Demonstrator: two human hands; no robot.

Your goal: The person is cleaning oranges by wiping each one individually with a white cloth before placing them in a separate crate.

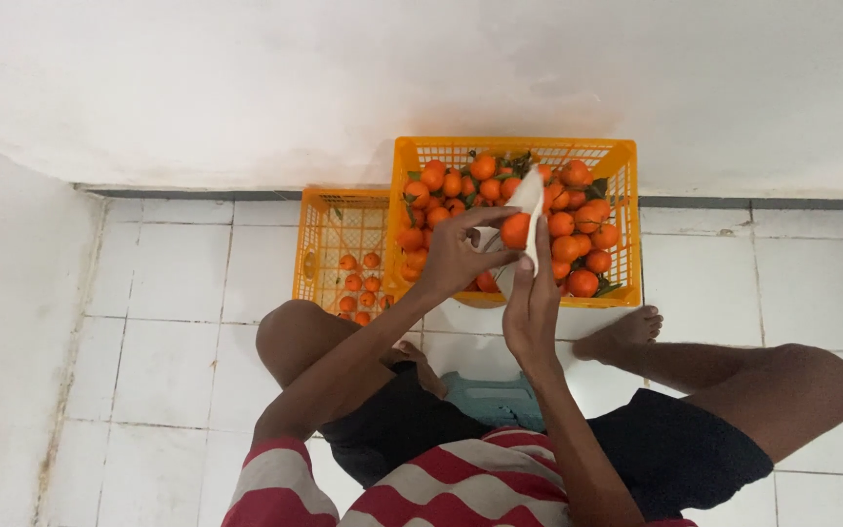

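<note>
Our left hand (pixel 456 256) grips an orange (pixel 515 230) in its fingertips; our right hand (pixel 531 307) is closed on a white cloth (pixel 529 200) pressed against the fruit. Both hands meet above the full crate (pixel 626 161), which is heaped with leafy oranges. Just left, touching it, the second crate (pixel 312 244) holds a few oranges at its bottom. Our knees flank the crates on a white tiled floor (pixel 168 273); a white wall (pixel 246 88) stands behind.

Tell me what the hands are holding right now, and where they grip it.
The left hand pinches an orange fruit at its sides; the right hand presses a white cloth against it.
</note>
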